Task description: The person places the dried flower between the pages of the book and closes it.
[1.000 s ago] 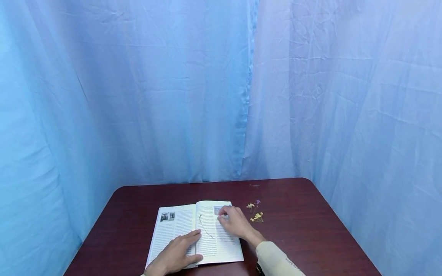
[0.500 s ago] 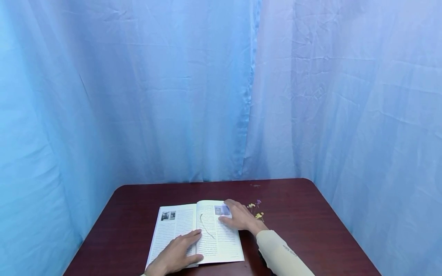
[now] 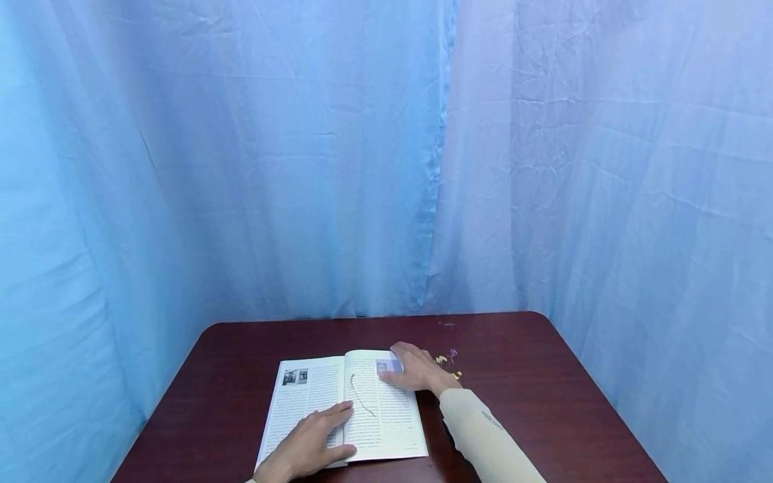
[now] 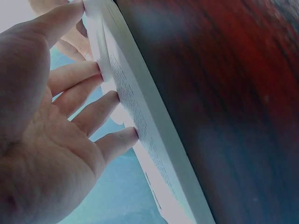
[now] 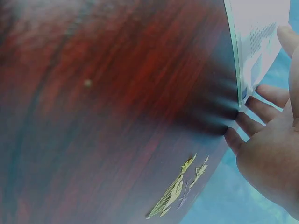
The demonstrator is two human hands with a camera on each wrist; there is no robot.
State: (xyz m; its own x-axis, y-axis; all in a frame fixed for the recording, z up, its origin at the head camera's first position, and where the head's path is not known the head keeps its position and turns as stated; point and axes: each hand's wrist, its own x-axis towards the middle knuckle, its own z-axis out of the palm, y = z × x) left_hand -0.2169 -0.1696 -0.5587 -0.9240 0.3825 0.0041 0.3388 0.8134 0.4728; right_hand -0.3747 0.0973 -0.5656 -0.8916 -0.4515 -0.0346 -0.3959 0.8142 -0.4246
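Observation:
An open book point(image 3: 394, 433) with printed text lies on the table, and a thin curved dried stem point(image 3: 359, 397) rests on its right page near the fold. My left hand point(image 3: 311, 439) lies flat across the lower left page and fold. In the left wrist view its fingertips point(image 4: 128, 134) press on the paper. At the far right corner of the right page is my right hand point(image 3: 418, 369), thumb over the page beside a small printed picture point(image 3: 386, 366). Its other fingers point(image 5: 250, 122) reach past the corner, loosely straight, in the right wrist view.
Small dried flowers, purple point(image 3: 453, 353) and yellow point(image 5: 175, 189), lie on the table right of the book, partly hidden by my right hand in the head view. The dark red wooden table point(image 3: 531, 416) ends at blue curtains point(image 3: 290, 201). A light sleeve point(image 3: 483, 429) covers the right forearm.
My right hand has gone from bent fingers over the page's printed picture to the far right corner, with its fingers extended. The left hand and the stem stay in place.

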